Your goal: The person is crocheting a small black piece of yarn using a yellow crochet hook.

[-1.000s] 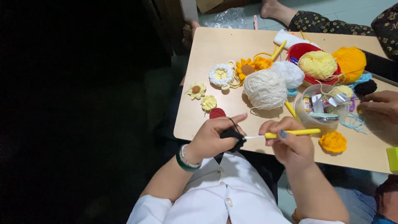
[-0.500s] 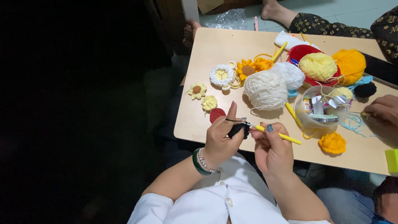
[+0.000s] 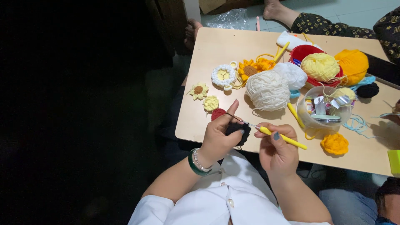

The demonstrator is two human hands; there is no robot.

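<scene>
My left hand (image 3: 218,137) pinches a small black crochet piece (image 3: 239,131) at the near edge of the wooden table (image 3: 233,46), with a dark thread running over its raised index finger. My right hand (image 3: 277,148) grips a yellow-handled crochet hook (image 3: 283,137), its metal tip pushed into the black piece. A small red crocheted disc (image 3: 217,113) lies just beyond my left hand.
On the table lie a white yarn ball (image 3: 266,89), crocheted flowers (image 3: 223,76), a sunflower (image 3: 250,68), a red bowl with pale yellow yarn (image 3: 320,66), an orange yarn ball (image 3: 353,62), a clear tub (image 3: 327,110) and an orange crocheted flower (image 3: 334,143). Another person sits at the right.
Both hands have shifted a little left and closer together. The hook, level a second ago, now slants with its tip in the black piece, and my left index finger has lifted.
</scene>
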